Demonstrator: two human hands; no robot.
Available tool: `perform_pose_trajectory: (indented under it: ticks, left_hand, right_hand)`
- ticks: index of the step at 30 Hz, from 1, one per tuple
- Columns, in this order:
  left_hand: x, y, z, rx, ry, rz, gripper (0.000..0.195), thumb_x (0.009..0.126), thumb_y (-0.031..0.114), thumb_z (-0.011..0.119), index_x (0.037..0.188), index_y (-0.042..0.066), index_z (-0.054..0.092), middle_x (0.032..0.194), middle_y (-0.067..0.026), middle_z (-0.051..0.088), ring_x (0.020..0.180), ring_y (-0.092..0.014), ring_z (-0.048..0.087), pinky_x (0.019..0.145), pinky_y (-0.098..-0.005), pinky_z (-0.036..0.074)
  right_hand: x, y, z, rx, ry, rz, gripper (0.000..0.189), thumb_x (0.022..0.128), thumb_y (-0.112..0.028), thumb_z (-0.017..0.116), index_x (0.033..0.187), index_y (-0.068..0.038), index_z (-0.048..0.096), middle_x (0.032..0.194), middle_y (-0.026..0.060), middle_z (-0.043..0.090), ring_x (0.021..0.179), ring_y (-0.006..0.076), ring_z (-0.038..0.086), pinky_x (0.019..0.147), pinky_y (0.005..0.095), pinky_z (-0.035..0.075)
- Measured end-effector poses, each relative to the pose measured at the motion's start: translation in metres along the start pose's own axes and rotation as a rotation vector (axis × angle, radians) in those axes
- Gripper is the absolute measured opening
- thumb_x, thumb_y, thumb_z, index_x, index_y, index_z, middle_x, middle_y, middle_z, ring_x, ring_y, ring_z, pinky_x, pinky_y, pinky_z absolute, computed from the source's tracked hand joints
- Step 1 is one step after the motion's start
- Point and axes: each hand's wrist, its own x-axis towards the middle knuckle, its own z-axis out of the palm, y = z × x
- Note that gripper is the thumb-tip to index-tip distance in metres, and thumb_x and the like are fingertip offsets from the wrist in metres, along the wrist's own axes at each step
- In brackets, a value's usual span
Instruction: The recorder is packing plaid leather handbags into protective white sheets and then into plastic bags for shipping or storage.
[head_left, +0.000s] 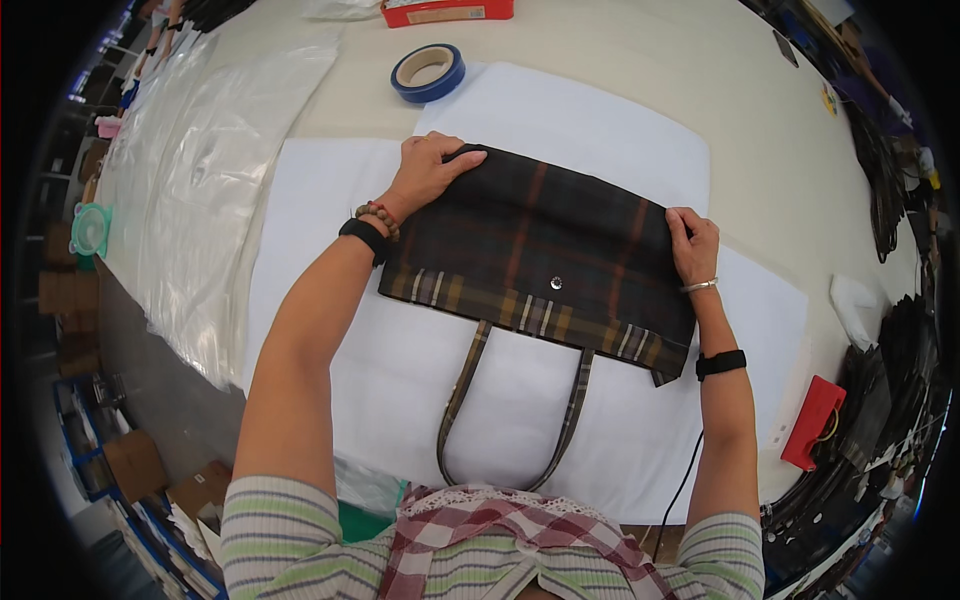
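Note:
A dark plaid fabric tote bag (570, 225) lies on white sheets (390, 405) in front of me. Its handle strap (459, 397) loops toward my body, and a metal snap button (556, 283) shows near the lighter plaid band. My left hand (433, 174) pinches the bag's far left corner between thumb and fingers. At the far right corner, my right hand (694, 244) grips the edge in the same way. The bag's underside is hidden.
Clear plastic bags (217, 165) are spread on the left. A roll of blue tape (427, 73) sits beyond the bag, near a red box (448, 11). On the right are a red object (814, 422) and dark stacked straps (877, 187). A black cable (681, 487) hangs near my right arm.

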Motion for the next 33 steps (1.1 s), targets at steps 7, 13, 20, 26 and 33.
perform_pose_trajectory:
  ticks: [7,13,20,26,33]
  left_hand:
    - [0.001,0.016,0.019,0.245,0.174,-0.038,0.024,0.088,0.033,0.055,0.094,0.012,0.065,0.078,-0.0059,0.06,0.08,-0.019,0.054,0.087,-0.0377,0.029]
    - [0.004,0.018,0.029,0.368,0.231,0.123,0.015,0.089,0.015,0.049,0.097,0.013,0.06,0.086,-0.0053,0.062,0.084,-0.025,0.057,0.075,-0.0387,0.041]
    - [0.007,0.024,0.026,0.463,0.072,-0.045,0.021,0.091,0.019,0.045,0.109,0.019,0.056,0.107,-0.0034,0.057,0.098,-0.026,0.054,0.085,-0.0448,0.038]
    - [-0.009,0.074,0.027,0.734,0.035,0.455,0.047,0.094,0.041,0.039,0.138,0.027,0.034,0.145,-0.0019,0.029,0.134,-0.026,0.026,0.108,-0.0487,0.02]
    - [-0.015,0.055,0.039,0.682,-0.112,0.337,0.058,0.091,0.054,0.034,0.141,0.025,0.03,0.148,-0.001,0.024,0.136,-0.028,0.022,0.108,-0.0533,0.017]
  right_hand:
    - [0.005,0.008,0.011,-0.18,0.009,-0.004,0.016,0.087,-0.028,0.058,0.082,-0.013,0.062,0.06,0.0022,0.057,0.058,0.0216,0.053,0.077,0.0333,0.037]
    - [0.012,-0.014,0.0,-0.406,0.003,-0.131,0.024,0.09,-0.027,0.052,0.112,-0.017,0.053,0.092,0.0038,0.059,0.086,0.0226,0.056,0.088,0.0439,0.036]
    - [-0.012,-0.047,0.006,-0.532,-0.415,-0.366,0.045,0.094,-0.045,0.036,0.138,-0.034,0.032,0.144,-0.0007,0.029,0.133,0.0249,0.028,0.103,0.0584,0.021]
    - [-0.012,-0.05,0.005,-0.559,-0.411,-0.328,0.045,0.093,-0.045,0.038,0.136,-0.034,0.036,0.144,-0.0027,0.029,0.134,0.0243,0.026,0.102,0.0615,0.02]
    - [-0.017,-0.052,0.006,-0.596,-0.391,-0.253,0.047,0.091,-0.05,0.04,0.136,-0.037,0.036,0.145,0.0029,0.029,0.134,0.0305,0.024,0.101,0.0636,0.017]
